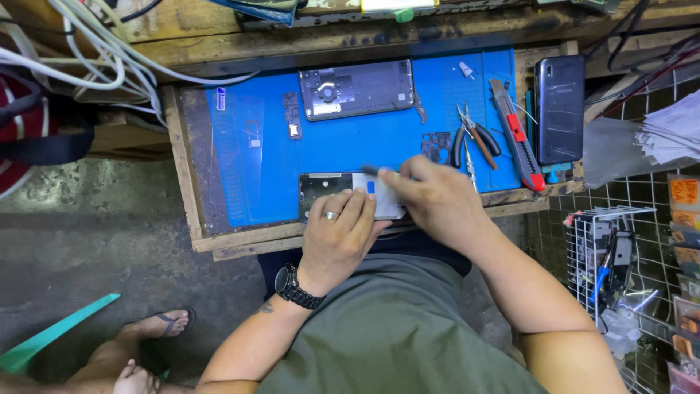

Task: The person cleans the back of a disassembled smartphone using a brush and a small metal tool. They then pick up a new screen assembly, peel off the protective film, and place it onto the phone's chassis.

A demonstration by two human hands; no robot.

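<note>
Blue mat: three phones, two hands.

On the blue mat: two opened phone bodies, one intact black phone, one utility knife, one pair of pliers, two hands.

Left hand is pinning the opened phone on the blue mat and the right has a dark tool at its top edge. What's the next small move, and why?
Probably ease the dark tool a little further along the opened phone, keeping it shallow. The right hand has its tip at the phone's upper edge, and the left hand presses flat on the body, so it looks steadied for a light slide.
</note>
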